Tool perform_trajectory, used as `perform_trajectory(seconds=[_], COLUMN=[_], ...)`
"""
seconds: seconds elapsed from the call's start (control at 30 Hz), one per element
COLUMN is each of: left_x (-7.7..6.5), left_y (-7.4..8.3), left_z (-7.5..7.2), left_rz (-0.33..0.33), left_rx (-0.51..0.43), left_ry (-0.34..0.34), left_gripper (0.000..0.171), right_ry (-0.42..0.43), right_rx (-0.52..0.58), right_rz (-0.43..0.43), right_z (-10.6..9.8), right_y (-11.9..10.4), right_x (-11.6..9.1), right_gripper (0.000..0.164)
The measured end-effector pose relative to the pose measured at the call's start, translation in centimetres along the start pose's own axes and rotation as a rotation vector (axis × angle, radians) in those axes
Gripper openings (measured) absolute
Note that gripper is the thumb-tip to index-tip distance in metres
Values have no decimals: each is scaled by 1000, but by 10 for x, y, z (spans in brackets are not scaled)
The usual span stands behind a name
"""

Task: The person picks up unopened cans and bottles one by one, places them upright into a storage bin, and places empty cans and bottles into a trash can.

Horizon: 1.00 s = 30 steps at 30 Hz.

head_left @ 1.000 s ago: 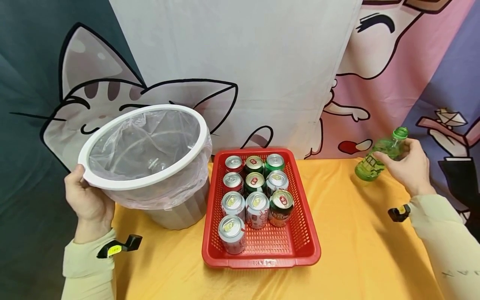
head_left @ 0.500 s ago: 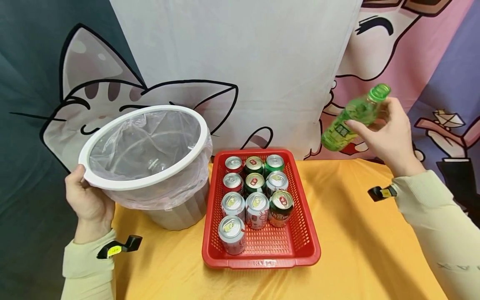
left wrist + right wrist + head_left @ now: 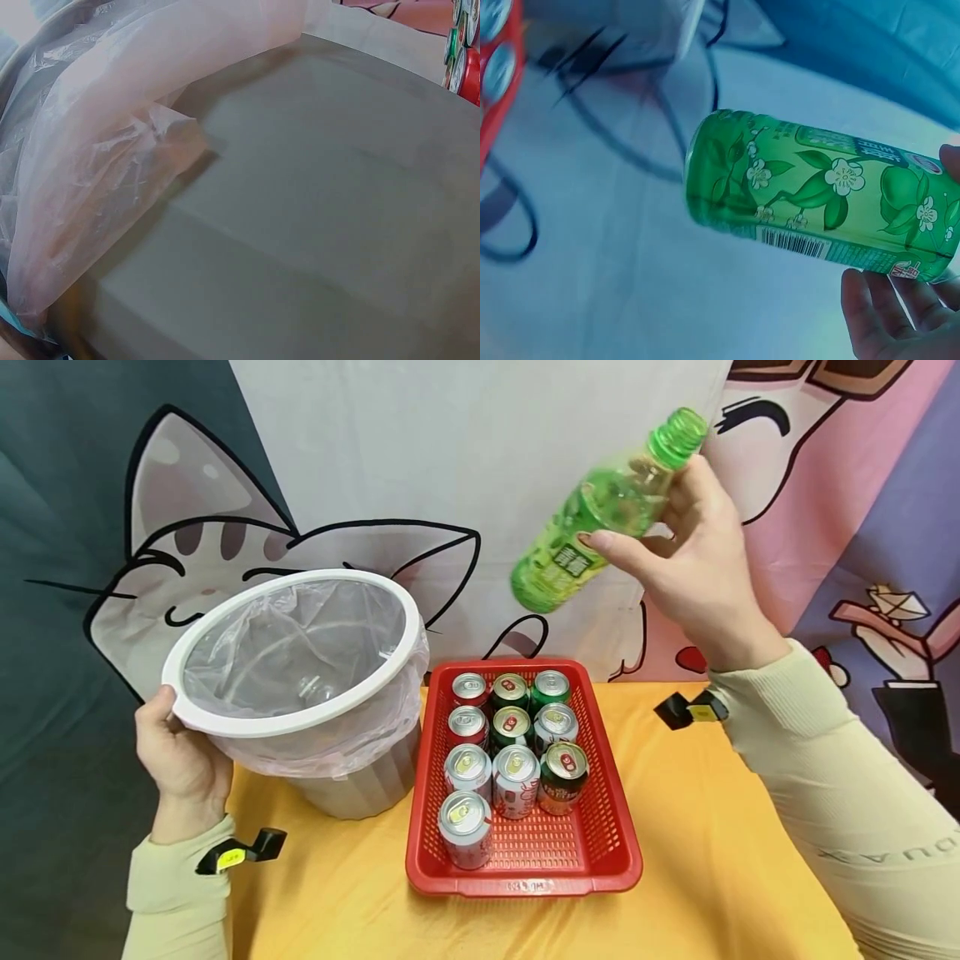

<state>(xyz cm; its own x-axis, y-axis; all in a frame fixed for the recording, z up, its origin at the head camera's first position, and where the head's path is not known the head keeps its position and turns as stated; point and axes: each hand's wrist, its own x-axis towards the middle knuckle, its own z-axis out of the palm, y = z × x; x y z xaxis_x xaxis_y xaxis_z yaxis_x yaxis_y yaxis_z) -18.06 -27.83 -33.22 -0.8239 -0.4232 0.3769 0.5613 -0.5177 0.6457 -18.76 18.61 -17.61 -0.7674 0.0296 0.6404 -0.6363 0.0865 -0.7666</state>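
Observation:
In the head view my right hand (image 3: 705, 560) grips a green plastic bottle (image 3: 592, 518) in the air, above and behind the red basket. It is capless and tilted, with its neck up to the right and its base down to the left. The right wrist view shows its flowered label (image 3: 817, 187) and barcode. My left hand (image 3: 187, 760) holds the white rim of a trash bin (image 3: 352, 789), which leans toward me. A clear bag (image 3: 112, 172) lines the bin and folds over its outside. Inside lies a clear bottle (image 3: 315, 691).
Right of the bin stands a red basket (image 3: 618, 843) holding several upright drink cans (image 3: 516, 781), with bare mesh at its front right. A yellow cloth (image 3: 712, 860) covers the table. Behind it hangs a printed curtain (image 3: 480, 443) with cartoon animals.
My right hand has lifted the green bottle off the right side of the table and carried it up and left. The left hand and the bin have stayed almost still.

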Motion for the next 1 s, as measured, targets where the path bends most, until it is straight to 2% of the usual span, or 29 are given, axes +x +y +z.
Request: perform_trajectory(seconds=[0.13, 0.3, 0.5, 0.77, 1.0], left_x=[0, -1, 0, -1, 0], left_y=[-1, 0, 1, 0, 0], left_z=[-1, -1, 0, 0, 0], left_rz=[3, -10, -13, -14, -17], left_rx=[1, 40, 37, 54, 32], left_ry=[-4, -6, -9, -12, -8], left_gripper=[53, 49, 46, 46, 44], right_ry=[-60, -149, -192, -255, -324], right_rx=[62, 105, 169, 184, 201], right_rz=[2, 13, 22, 22, 57], right_z=[26, 53, 87, 126, 156], right_y=[-11, -18, -19, -3, 16], right_x=[6, 9, 10, 5, -2], right_gripper=[58, 59, 60, 67, 62])
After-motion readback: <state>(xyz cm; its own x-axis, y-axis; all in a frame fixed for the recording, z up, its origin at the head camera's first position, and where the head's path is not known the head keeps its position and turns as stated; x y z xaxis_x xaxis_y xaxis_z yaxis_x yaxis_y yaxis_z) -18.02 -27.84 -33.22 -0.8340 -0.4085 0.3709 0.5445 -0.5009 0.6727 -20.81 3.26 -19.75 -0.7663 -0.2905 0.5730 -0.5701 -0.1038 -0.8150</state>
